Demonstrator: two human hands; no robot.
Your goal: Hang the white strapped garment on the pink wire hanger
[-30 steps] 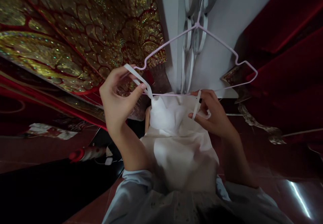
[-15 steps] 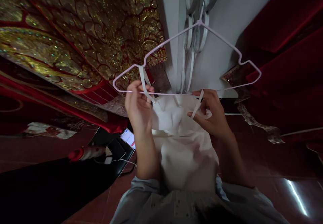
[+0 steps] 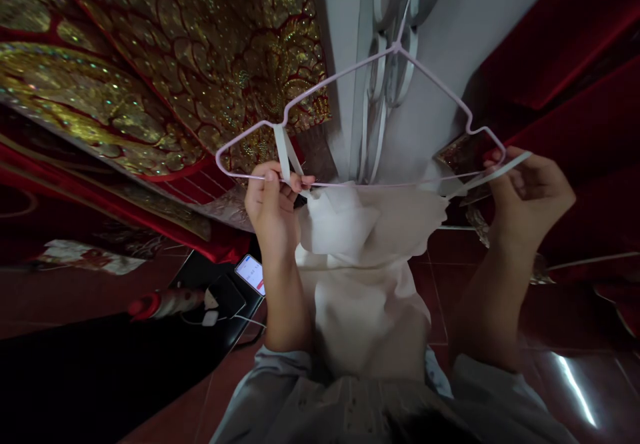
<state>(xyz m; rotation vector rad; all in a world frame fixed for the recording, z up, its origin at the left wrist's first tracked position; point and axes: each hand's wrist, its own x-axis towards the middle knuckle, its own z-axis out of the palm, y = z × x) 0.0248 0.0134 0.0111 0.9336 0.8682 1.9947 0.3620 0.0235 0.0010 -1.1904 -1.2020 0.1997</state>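
Observation:
A thin pale pink wire hanger hangs from a white metal grille in front of me. A white dress dangles below its bottom bar. My left hand is closed, pinching the dress's left strap, which loops over the hanger's left shoulder notch. My right hand is closed on the right strap, pulled out taut beside the hanger's right end.
A red and gold sequined garment hangs at the left. Dark red velvet cloth fills the right. On a black surface at the lower left lie a phone with a lit screen and a red-tipped tool. The floor is red-brown tile.
My left hand looped the left strap over the hanger's left notch and stays there. My right hand swung out to the right, drawing the right strap toward the hanger's right end.

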